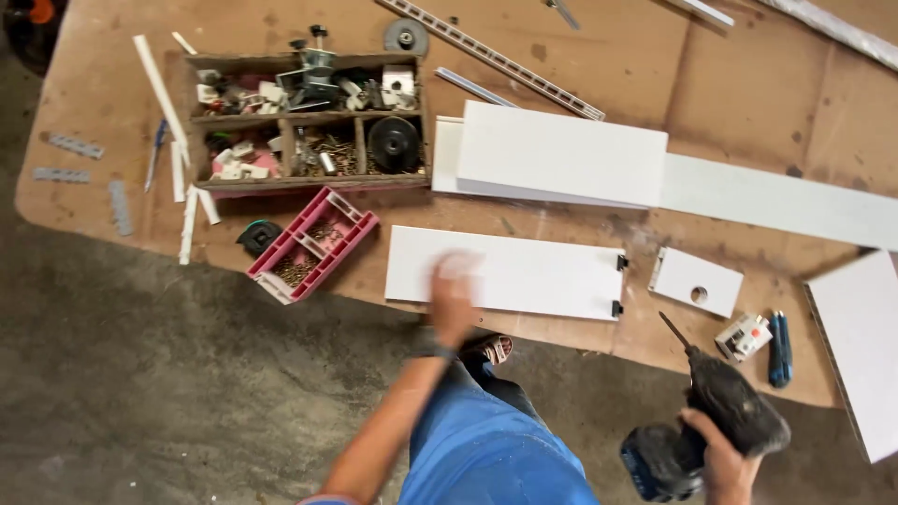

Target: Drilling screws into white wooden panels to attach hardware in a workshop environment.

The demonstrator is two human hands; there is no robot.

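White panel (510, 273) on the counter (739, 84) looks stiff, light, slick — our blurred left hand (454, 297) rests there, grip unclear; right hand (725, 465) clamps the drill (711, 425). Best gripped at edges.

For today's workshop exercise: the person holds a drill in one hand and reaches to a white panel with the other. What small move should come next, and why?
Probably press the left hand flat on the white panel to steady it. The hand is blurred over its near edge, and the right hand holds the drill off the table, bit pointing toward the panel.
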